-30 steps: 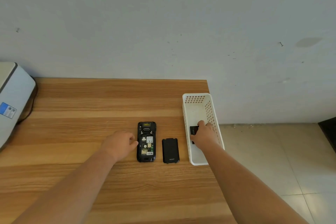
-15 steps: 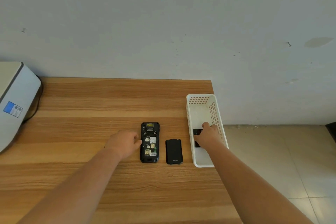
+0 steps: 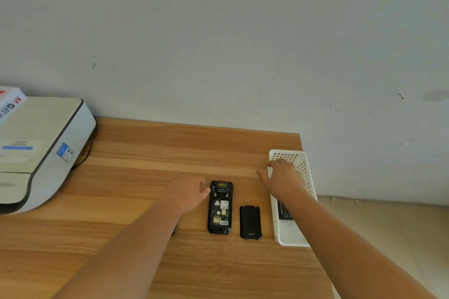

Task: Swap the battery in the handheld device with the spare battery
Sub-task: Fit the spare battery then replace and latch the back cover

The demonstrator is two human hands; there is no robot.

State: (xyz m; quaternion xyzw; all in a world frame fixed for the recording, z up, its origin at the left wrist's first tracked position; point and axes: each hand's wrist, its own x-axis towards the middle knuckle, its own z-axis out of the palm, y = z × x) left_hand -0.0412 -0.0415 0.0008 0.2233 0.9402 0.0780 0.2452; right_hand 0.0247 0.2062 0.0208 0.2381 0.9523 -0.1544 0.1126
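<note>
1. The left hand (image 3: 188,192) rests on the tabletop (image 3: 145,153), its fingers (image 3: 205,190) loosely curled and touching the upper left edge of the handheld device (image 3: 220,207); they grip nothing.
2. The right hand (image 3: 283,181) is above the far end of the white basket (image 3: 290,238), fingers (image 3: 261,173) spread wide and empty.
3. The handheld device lies face down, black, its back open: the bay shows white and yellow labels with print too small to read.
4. Just right of it lies the black back cover (image 3: 250,222), flat, with small pale lettering near its lower end that I cannot read for certain.
5. In the basket, partly hidden by the right forearm, lies a black battery (image 3: 281,211) with white print, unreadable.
6. At far left stands a grey-white machine (image 3: 36,150) with a blue sticker; behind it a box (image 3: 9,102) bears red "M&G" lettering.
</note>
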